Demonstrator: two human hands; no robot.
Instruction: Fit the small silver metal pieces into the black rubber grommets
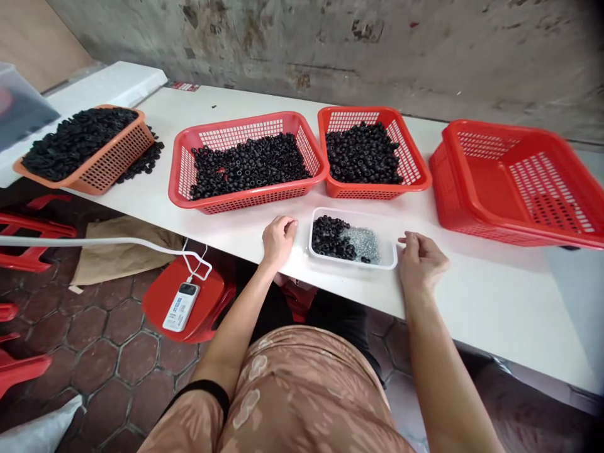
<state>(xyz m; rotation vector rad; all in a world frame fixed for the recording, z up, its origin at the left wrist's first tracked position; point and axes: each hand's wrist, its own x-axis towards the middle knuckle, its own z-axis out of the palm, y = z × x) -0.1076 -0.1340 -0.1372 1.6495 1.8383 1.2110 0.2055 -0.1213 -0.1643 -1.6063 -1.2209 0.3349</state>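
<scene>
My left hand (279, 241) rests curled on the white table (495, 296), just left of a shallow clear plastic tub (352, 212). Nothing shows in its fingers. My right hand (421, 261) lies beside the tub's right end, fingers slightly spread, holding nothing visible. Inside the tub, a heap of small black rubber rings (331, 238) fills the left side. A patch of tiny silvery metal pieces (362, 245) lies against it on the right.
Two red mesh baskets (245, 121) (349, 111) of black rings stand behind the tub. An orange basket (113, 165) sits far left, with rings spilled beside it. Stacked red baskets (514, 176) stand right. A power bank (182, 307) lies on a red stool (207, 314) below the table edge.
</scene>
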